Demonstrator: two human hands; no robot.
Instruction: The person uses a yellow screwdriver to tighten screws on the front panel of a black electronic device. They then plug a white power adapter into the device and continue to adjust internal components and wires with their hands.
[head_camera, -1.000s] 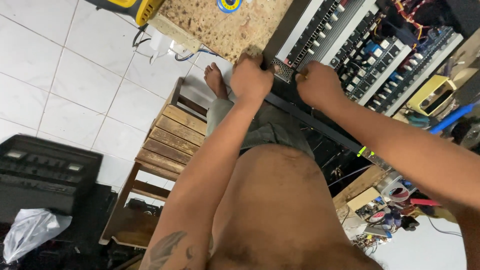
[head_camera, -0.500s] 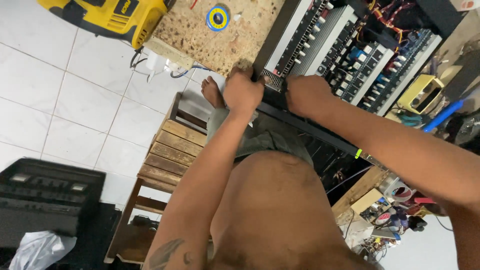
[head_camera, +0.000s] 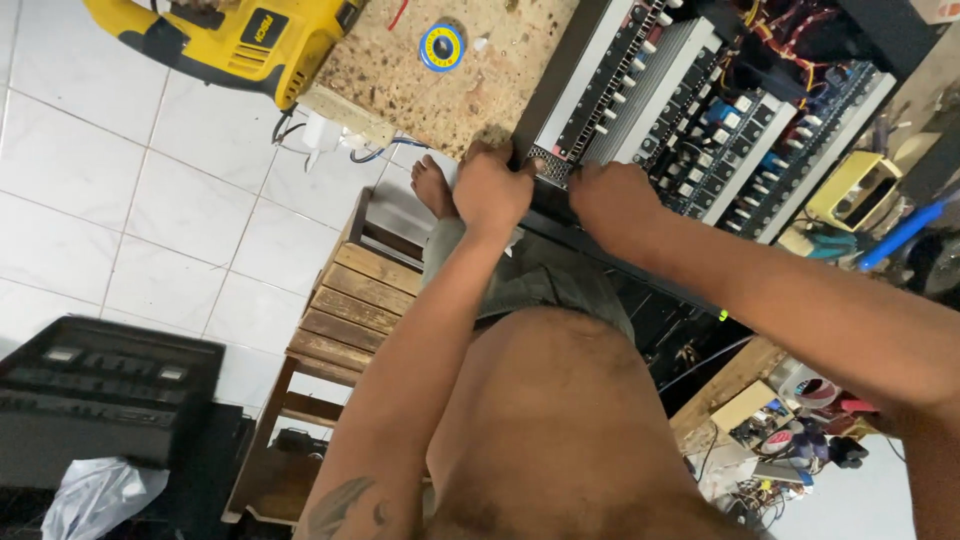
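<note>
While my left hand (head_camera: 490, 190) moves along the amplifier chassis (head_camera: 640, 80) edge | both hands grip it, right hand (head_camera: 612, 200) too | chassis now nearer.

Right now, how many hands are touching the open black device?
2: the left hand grips the open black device at its near corner; the right hand rests on its front edge.

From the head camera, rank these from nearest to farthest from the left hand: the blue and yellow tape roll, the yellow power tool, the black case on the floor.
Measured from the left hand, which grips the edge of the open amplifier:
1. Blue and yellow tape roll, on the stone worktop just beyond the hand.
2. Yellow power tool, at the worktop's far left end.
3. Black case, down on the floor at lower left.
</note>
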